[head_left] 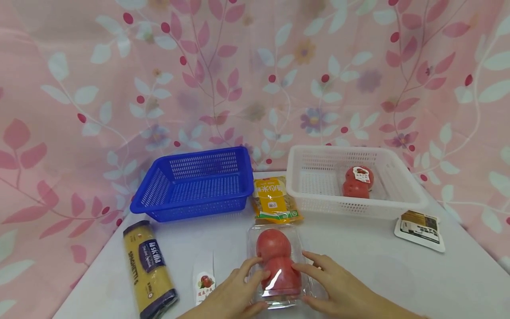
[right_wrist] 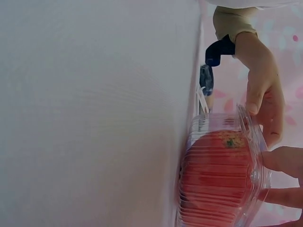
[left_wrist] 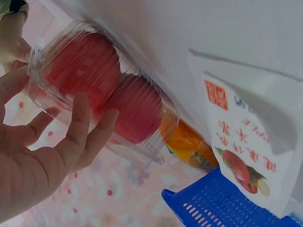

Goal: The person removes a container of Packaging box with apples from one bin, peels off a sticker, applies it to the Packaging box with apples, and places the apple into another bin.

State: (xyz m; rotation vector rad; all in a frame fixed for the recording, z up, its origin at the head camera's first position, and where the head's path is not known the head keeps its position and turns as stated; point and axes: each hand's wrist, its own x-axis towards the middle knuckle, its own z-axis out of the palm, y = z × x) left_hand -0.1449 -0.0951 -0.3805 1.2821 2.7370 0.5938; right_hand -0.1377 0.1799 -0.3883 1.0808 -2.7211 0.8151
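Note:
A clear plastic box with two round red fruits inside lies on the table in front of me. From its left side my left hand holds it, fingertips on the lid and thumb at the near corner. On the opposite side my right hand holds the lid's edge, its fingers at the rim in the right wrist view. Left of the box stands a white paper label with a printed red fruit; it appears large in the left wrist view.
A spaghetti pack lies at the left. Behind stand a blue basket and a white basket, which contains another box of red fruit. A yellow food bag lies between them. At the right is a small flat packet.

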